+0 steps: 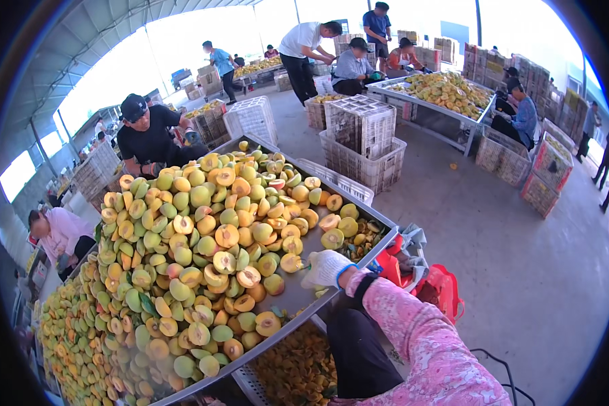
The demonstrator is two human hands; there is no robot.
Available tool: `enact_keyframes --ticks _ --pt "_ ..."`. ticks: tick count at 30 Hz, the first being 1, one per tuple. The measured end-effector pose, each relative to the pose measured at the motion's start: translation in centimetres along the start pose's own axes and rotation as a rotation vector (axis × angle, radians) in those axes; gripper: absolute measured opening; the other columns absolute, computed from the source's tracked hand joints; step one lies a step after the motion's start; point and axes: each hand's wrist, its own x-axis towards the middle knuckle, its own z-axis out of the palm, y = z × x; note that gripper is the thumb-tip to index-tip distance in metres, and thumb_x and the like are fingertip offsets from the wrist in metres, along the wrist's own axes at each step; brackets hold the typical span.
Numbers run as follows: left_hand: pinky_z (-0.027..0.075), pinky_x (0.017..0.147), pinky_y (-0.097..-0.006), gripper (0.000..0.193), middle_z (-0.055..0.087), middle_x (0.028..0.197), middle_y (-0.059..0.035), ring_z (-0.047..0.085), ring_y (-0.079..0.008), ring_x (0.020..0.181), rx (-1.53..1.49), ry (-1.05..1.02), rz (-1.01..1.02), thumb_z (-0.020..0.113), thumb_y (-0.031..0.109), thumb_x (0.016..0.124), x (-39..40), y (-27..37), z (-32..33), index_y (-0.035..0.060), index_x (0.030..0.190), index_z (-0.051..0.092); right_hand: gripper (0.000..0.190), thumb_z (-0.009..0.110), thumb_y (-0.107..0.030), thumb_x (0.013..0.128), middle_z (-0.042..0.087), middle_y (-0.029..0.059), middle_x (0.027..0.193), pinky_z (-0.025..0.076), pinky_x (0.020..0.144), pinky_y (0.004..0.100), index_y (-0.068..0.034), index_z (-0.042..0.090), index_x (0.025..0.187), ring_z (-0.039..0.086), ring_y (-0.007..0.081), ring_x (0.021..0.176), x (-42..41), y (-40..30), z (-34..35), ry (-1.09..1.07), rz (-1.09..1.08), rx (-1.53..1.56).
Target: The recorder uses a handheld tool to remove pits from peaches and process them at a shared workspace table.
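My right hand [327,269], in a white knit glove with a blue cuff, is over the near right edge of a metal-rimmed sorting table. Its fingers are curled, and something small and dark shows at the fingertips beside a cut fruit half [291,263]. Whether the hand grips anything is unclear. A large heap of halved yellow-green stone fruit [198,238], perhaps peaches or apricots, covers most of the metal table [297,294]. Small scraps [358,241] lie in the table's right corner. My left hand is out of view.
Beneath the table edge stands a crate of fruit scraps [299,365]. Red bags [439,286] rest by the table's right corner. Stacked plastic crates [363,137] stand beyond it. A person in black [149,132] works across the heap; others sit around another fruit-laden table [436,94].
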Motion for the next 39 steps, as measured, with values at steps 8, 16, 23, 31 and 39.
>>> enact_keyframes --ticks 8,16,23,31,39 --pt "0.043 0.102 -0.0419 0.051 0.057 0.130 -0.0147 0.054 -0.0291 0.121 0.003 -0.429 0.115 0.042 0.039 0.100 0.4 0.2 10.1 0.0026 0.135 0.048 0.053 0.080 -0.008 0.067 0.067 0.0048 0.095 0.048 0.067 0.0274 -0.005 0.060 0.116 0.061 0.0132 0.078 -11.5 -12.5 3.1 -0.448 -0.221 1.685" --pt "0.044 0.104 -0.0489 0.067 0.057 0.128 -0.0152 0.055 -0.0330 0.119 -0.911 -0.368 -0.377 0.046 0.063 0.094 -0.8 -0.1 8.4 0.0061 0.130 0.051 0.042 0.083 -0.020 0.075 0.068 0.0077 0.105 0.052 0.087 0.0318 -0.008 0.066 0.111 0.065 0.0179 0.097 -16.1 -18.1 9.1 -0.131 -0.340 1.139" --pt "0.050 0.096 -0.0453 0.053 0.061 0.120 -0.0170 0.058 -0.0325 0.114 -0.887 -0.250 -0.239 0.049 0.052 0.098 -1.7 0.0 4.8 0.0062 0.123 0.054 0.056 0.067 -0.049 0.082 0.067 0.0213 0.088 0.054 0.074 0.0452 -0.009 0.056 0.120 0.067 0.0404 0.085 -17.9 -19.9 6.1 -0.395 -0.321 0.291" --pt "0.052 0.089 -0.0398 0.051 0.065 0.107 -0.0172 0.063 -0.0289 0.100 -0.598 -0.132 -0.081 0.043 0.050 0.101 -1.9 0.2 3.4 0.0045 0.120 0.055 0.050 0.069 -0.045 0.079 0.065 0.0201 0.086 0.052 0.070 0.0476 -0.006 0.058 0.108 0.066 0.0392 0.085 -19.1 -21.5 7.5 -0.281 -0.533 0.300" --pt "0.054 0.081 -0.0348 0.053 0.066 0.098 -0.0160 0.065 -0.0246 0.089 -0.351 -0.083 -0.029 0.036 0.049 0.104 -1.4 -0.6 2.1 0.0013 0.117 0.055 0.052 0.067 -0.049 0.081 0.067 0.0209 0.088 0.053 0.072 0.0485 -0.002 0.057 0.101 0.066 0.0412 0.086 -19.5 -24.0 10.0 -0.375 -0.529 0.159"
